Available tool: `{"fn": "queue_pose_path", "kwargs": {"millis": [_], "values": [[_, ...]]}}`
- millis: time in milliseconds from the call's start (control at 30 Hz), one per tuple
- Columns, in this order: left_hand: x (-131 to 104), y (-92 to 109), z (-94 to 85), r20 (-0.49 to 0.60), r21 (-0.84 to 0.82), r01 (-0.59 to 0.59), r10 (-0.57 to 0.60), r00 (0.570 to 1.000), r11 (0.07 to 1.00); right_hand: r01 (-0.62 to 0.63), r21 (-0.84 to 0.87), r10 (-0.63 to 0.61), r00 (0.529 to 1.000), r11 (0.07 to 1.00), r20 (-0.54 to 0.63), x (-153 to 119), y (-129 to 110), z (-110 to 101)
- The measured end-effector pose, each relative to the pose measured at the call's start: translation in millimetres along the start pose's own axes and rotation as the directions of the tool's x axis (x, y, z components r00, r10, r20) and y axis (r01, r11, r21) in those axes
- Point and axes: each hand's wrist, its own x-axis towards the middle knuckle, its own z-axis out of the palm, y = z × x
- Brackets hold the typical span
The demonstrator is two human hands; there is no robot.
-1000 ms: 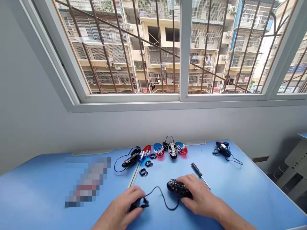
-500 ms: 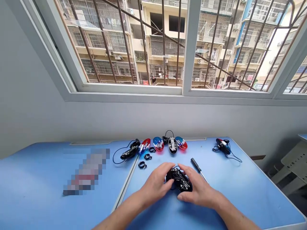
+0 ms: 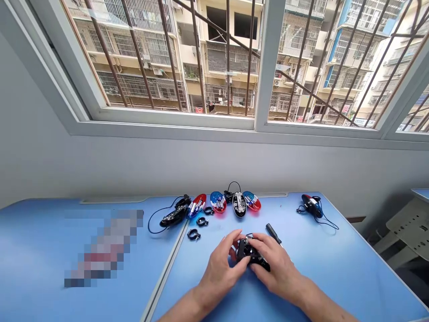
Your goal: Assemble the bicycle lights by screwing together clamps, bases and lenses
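Observation:
Between both hands is a black oval housing (image 3: 248,251) with shiny parts showing on its upper side. My left hand (image 3: 224,264) grips its left end, thumb in front and fingers behind. My right hand (image 3: 276,267) is wrapped over the right end, covering much of it. Just beyond my right hand lies a screwdriver (image 3: 273,232) with a black handle, its shaft partly hidden by the fingers. Left of the hands, black ring clamps (image 3: 193,235) sit in a row on the blue table (image 3: 351,277).
At the back stand a black oval housing with silver insides (image 3: 239,205), red-and-blue oval shells (image 3: 218,202) and another black corded housing (image 3: 174,216). A corded red, blue and black unit (image 3: 312,206) lies far right. A blurred-out object (image 3: 103,250) lies left. A seam (image 3: 166,270) crosses the table.
The housing has turned in my hands, and my fingers have shifted over it, with the right hand now covering more. The view has shifted slightly.

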Motion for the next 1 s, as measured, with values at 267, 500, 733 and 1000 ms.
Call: {"fn": "queue_pose_path", "kwargs": {"millis": [267,500,733,1000], "values": [[-2,-2,-2.9,-0.046,0.045,-0.323,0.325,0.945,0.945,-0.026,0.104,0.024,1.000,0.994,0.018,3,-1,4],[10,-14,-21.0,-0.190,0.193,-0.245,0.282,0.940,0.950,-0.331,-0.030,0.331,0.929,0.943,0.165,5,-9,-19],[18,-13,-25.5,-0.183,-0.022,0.087,-0.089,0.979,0.996,-0.405,0.003,0.397,0.897,0.914,0.193,6,-18,-39],[26,-2,-17.1,-0.040,-0.367,0.258,-0.292,0.955,0.894,-0.481,0.296,0.545,0.816,0.826,-0.195,30,4,-93]]}}
